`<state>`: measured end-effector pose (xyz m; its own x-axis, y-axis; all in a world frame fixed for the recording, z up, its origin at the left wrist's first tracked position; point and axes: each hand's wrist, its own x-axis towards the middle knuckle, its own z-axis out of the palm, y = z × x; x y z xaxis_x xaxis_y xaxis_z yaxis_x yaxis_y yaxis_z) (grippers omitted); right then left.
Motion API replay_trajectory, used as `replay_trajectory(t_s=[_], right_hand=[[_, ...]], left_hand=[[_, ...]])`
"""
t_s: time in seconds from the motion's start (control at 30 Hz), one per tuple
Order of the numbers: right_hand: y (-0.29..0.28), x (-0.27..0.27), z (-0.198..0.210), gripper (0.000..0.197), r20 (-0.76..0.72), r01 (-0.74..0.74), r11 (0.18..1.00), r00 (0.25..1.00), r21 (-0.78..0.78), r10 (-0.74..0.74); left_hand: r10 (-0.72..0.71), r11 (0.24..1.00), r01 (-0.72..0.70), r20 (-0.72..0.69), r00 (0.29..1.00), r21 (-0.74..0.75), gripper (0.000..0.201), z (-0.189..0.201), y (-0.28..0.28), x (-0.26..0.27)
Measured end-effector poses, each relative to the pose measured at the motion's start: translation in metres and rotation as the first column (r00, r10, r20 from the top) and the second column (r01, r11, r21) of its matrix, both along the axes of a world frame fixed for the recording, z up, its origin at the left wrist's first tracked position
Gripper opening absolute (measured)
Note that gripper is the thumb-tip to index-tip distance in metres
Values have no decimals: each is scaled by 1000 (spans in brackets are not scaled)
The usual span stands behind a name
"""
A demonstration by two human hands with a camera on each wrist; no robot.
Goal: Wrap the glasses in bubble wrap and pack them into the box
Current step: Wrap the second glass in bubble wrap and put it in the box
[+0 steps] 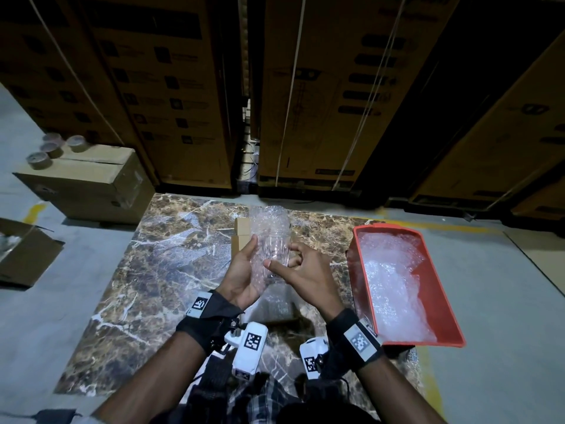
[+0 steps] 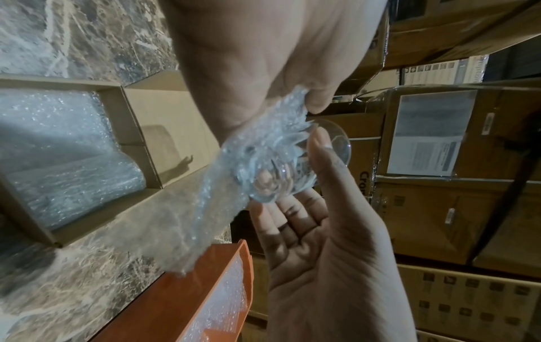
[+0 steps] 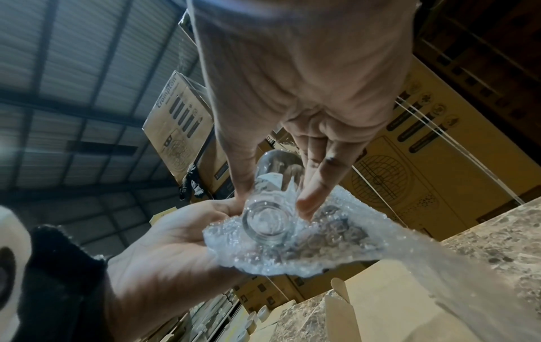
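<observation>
A clear glass (image 1: 275, 250) is held upright above the marble table (image 1: 153, 270), against a sheet of bubble wrap (image 1: 269, 221). My left hand (image 1: 249, 255) cups the wrap from the left, thumb on its edge. My right hand (image 1: 284, 261) pinches the glass between thumb and fingers. In the right wrist view the base of the glass (image 3: 265, 223) rests on the bubble wrap (image 3: 328, 243), which lies over my left palm. The small cardboard box (image 1: 240, 228) lies open under the hands, mostly hidden. The left wrist view shows the box (image 2: 175, 111) with wrapped glasses (image 2: 73, 185) inside.
A red tray (image 1: 443, 301) full of bubble wrap (image 1: 394, 286) sits at the table's right edge. On the floor to the left stand a shut carton (image 1: 88, 179) with tape rolls (image 1: 52, 148) and an open carton (image 1: 24, 255). Tall stacked cartons (image 1: 305, 87) wall off the back.
</observation>
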<state>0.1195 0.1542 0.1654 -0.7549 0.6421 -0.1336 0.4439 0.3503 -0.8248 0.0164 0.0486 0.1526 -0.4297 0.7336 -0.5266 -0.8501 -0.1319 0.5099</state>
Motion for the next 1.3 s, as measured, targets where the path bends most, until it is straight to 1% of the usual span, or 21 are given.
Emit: replay_trajectory(t_s=[0.07,0.27,0.43,0.57,0.63,0.7,0.73,0.77,0.8,0.83,0.87,0.9,0.93,1.0,1.03,1.07,1.1,1.13,1.2,1.23,1.3], right_hand=[[-1,1,1,72,2,-8,1000,1000,0,8],[-7,4,-3,70,23,-52,999,998,-6,52],[-7,3,-6,72,17,-38,999,999,-3,38],[-6,2,-9,67,23,-44,999,999,26,43],[-7,1,-9,65,29,-49,997,998,62,47],[-8,0,-11,64,25,-47,997,999,64,46],[-9,-1,-13,64,22,-52,997,998,53,51],[-9,-1,-12,63,26,-70,997,997,41,69],[-9,-2,-11,64,42,-99,995,994,20,98],[-7,-1,-6,66,47,-131,991,990,-30,132],[-4,1,0,65,19,-135,984,990,-116,138],[3,4,5,62,-47,-95,969,995,-229,87],[13,8,7,56,-130,-21,940,991,-342,-25],[40,18,-3,46,-197,173,862,935,-476,-296],[53,24,-12,48,-172,245,815,907,-525,-384],[63,28,-23,54,-110,286,761,899,-582,-423],[69,32,-33,61,-28,306,704,907,-640,-419],[70,34,-42,65,54,312,635,919,-707,-391],[66,40,-57,67,157,291,457,938,-841,-309],[64,41,-64,69,170,256,351,951,-901,-259],[55,42,-75,89,114,141,131,974,-981,-195]], left_hand=[[15,1000,-15,34,999,14,50,-1,1,1],[52,998,-54,105,993,17,36,-11,2,-2],[39,997,-45,81,996,65,41,-10,-1,4],[11,998,-10,-16,1000,60,46,-5,-1,6],[0,999,2,-54,999,35,62,-8,-1,5],[-9,1000,7,-97,995,-25,93,-18,-1,3],[-14,999,11,-104,995,-34,104,-18,-1,2],[-11,1000,9,-98,995,-23,107,-18,-1,1],[-6,1000,5,-80,997,-9,104,-17,-2,1],[2,1000,-1,-65,998,15,91,-15,-3,1],[23,999,-21,-62,998,32,71,-14,-5,-1],[30,998,-26,-59,998,61,50,-12,-7,-2],[37,995,-33,-42,998,94,36,-10,-11,-3],[44,984,-47,20,999,173,30,-6,-16,-6],[44,975,-53,46,998,215,30,-6,-19,-9],[38,964,-52,60,997,262,27,-5,-21,-12],[33,953,-52,69,997,298,25,-3,-24,-15],[19,946,-40,68,998,321,29,1,-25,-17],[-39,939,19,51,998,343,52,8,-27,-17],[-61,933,44,37,997,357,59,13,-27,-17],[-81,923,59,42,996,380,61,20,-29,-17]])
